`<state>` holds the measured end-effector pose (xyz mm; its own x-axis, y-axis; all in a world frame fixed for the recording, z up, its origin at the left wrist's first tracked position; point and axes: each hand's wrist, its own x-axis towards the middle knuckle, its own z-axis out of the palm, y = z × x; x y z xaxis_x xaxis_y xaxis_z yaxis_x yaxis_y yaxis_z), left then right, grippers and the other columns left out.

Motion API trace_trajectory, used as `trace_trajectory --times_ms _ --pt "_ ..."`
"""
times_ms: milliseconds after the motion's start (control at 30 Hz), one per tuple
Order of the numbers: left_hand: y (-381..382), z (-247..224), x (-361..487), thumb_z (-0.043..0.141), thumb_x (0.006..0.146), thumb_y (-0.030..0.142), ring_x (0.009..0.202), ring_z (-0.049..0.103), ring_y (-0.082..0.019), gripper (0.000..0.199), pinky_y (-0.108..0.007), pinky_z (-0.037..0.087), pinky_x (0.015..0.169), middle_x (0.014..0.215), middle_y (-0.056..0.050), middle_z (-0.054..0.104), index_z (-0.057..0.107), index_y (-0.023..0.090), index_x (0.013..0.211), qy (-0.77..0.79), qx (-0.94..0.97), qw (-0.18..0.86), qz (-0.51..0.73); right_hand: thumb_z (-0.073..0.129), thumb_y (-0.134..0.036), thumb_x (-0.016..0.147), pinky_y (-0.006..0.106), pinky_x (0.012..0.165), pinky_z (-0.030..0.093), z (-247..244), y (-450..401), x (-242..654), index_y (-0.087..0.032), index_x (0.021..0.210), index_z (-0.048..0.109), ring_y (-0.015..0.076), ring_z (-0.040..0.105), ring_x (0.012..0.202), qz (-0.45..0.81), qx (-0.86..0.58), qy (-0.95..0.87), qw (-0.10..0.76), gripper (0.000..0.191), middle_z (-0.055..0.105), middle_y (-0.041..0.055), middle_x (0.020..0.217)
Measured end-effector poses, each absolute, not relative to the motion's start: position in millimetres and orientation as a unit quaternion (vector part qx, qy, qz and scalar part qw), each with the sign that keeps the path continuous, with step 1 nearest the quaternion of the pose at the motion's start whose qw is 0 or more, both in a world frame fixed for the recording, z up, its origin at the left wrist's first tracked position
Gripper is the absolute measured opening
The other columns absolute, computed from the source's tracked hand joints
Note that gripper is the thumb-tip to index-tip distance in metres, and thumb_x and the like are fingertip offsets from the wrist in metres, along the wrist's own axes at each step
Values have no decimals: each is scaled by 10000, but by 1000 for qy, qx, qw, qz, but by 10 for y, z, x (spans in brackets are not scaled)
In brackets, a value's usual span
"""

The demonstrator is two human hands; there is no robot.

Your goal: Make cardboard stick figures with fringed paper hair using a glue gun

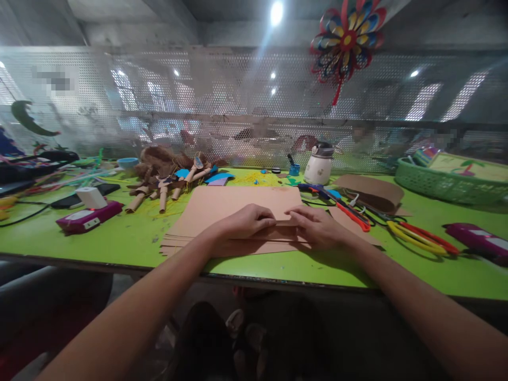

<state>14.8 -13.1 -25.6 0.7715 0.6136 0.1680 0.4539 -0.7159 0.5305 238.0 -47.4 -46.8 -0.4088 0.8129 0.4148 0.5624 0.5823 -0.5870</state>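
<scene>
A stack of brown craft paper sheets (238,201) lies on the green table before me, its near edges fanned out. My left hand (250,219) rests over the stack with fingers curled and closed on a folded or rolled edge of brown paper (286,223). Facing it, my right hand (317,227) pinches the other end of that edge, thumb underneath. Fingers partly hide how the edge is bent. Just beyond my right hand are scissors with red-orange handles (355,216) and a dark blue glue gun (315,190).
Brown paper dolls (162,188) lie at the back left, near a purple power strip (90,216). A white flask (318,165) stands behind the paper. Yellow-and-orange-handled pliers (420,238), a curled brown sheet (369,191) and a green basket (448,190) are to the right.
</scene>
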Motion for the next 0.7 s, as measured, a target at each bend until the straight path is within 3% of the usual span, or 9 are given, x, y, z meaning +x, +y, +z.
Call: trace_trajectory --times_ms 167,367,700 --pt "-186 -267 189 400 885 317 661 504 -123 303 -225 349 609 752 -27 634 647 141 876 277 925 174 194 445 -428 874 221 419 350 -517 -482 2359 -163 687 562 91 447 475 313 -434 -778 329 345 531 2 607" --pt "-207 -290 194 441 868 304 640 503 -121 254 -225 325 580 747 -23 639 642 150 884 281 926 142 206 610 -421 760 219 407 335 -460 -521 2349 -147 742 618 100 460 494 358 -474 -706 387 274 541 12 616" --pt "-192 -311 214 464 828 224 621 504 -125 226 -219 329 579 741 -38 655 670 153 891 302 927 93 201 554 -375 792 223 473 353 -430 -510 2377 -141 683 626 102 474 509 266 -472 -765 348 268 557 2 585"
